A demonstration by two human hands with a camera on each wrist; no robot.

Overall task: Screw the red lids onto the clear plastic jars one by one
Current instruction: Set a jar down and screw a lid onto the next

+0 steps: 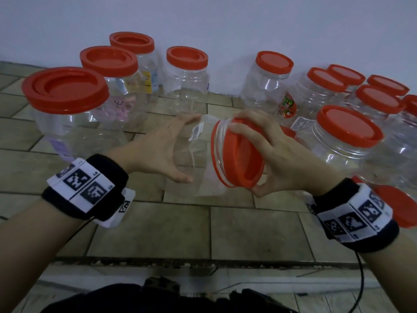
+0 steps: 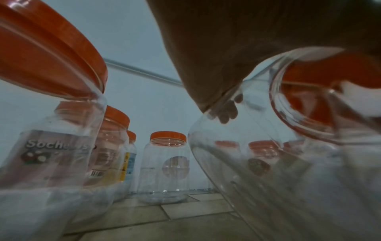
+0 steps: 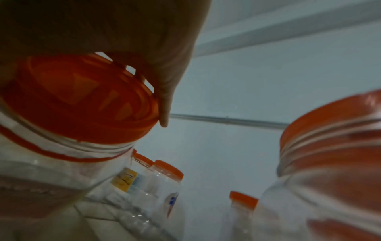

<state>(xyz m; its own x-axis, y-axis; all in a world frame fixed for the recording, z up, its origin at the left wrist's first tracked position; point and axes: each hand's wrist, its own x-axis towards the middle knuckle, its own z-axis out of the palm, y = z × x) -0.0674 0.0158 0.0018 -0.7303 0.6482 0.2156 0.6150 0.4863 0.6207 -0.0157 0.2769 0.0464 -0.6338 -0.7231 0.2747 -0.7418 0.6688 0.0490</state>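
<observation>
Left hand (image 1: 158, 150) cradles the tilted clear plastic jar (image 1: 196, 159); right hand (image 1: 282, 154) grips its round red lid (image 1: 241, 154). I'd fear cross-threading: the lid sits askew.

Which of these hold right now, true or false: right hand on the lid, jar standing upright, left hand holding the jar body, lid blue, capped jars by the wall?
1. The right hand grips the red lid. True.
2. The jar being capped stands upright on the floor. False: it is tilted on its side, held up.
3. The left hand holds the jar body. True.
4. The lid is blue. False: red.
5. Capped jars stand by the wall. True.
</observation>
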